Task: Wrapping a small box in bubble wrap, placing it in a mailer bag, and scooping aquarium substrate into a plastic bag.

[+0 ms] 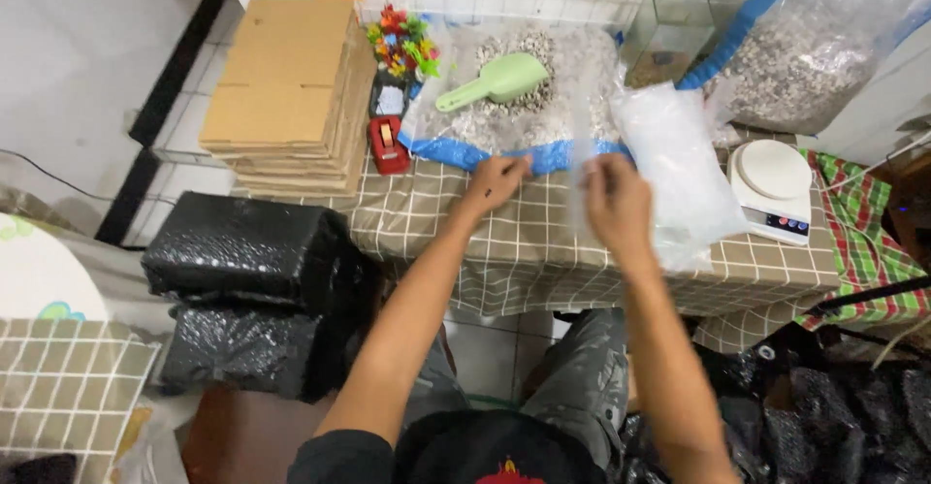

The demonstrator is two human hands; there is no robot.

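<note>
- The left hand (pixel 497 181) and the right hand (pixel 616 203) are raised over the bench (pixel 524 251), which is covered in a brown cloth with a white grid.
- Between them they hold a small clear plastic bag (pixel 579 178). It is thin and nearly see-through, so its edges are hard to trace. The right grip is closed on its right side with the fingers curled. The left grip pinches near its upper left corner.
- The held bag hangs just in front of the blue rim of the wide bag behind it. Whether anything is in it cannot be told.
- Just right of the right hand lies a stack of clear plastic bags (pixel 679 169), glossy, limp and whitish, drooping over the front edge of the bench.
- Behind the hands a wide open bag with a blue rim (pixel 504 152) holds pale, coarse gravel. A light green plastic scoop (pixel 495 81) rests on the gravel with its handle pointing left.
- At the far right a large clear sack (pixel 815 48) leans against the wall, filled with mixed grey and brown pebbles.
- A small glass tank (pixel 664 33) stands between the two gravel bags, with a dark layer at its bottom.
- A white round-topped scale (pixel 773 188) sits at the right end of the bench.
- A red tape dispenser (pixel 388 145) stands left of the gravel bag, beside a stack of flat cardboard (pixel 291 91).
- Shiny black wrapped bundles (pixel 252 290) are piled below the bench on the left.
</note>
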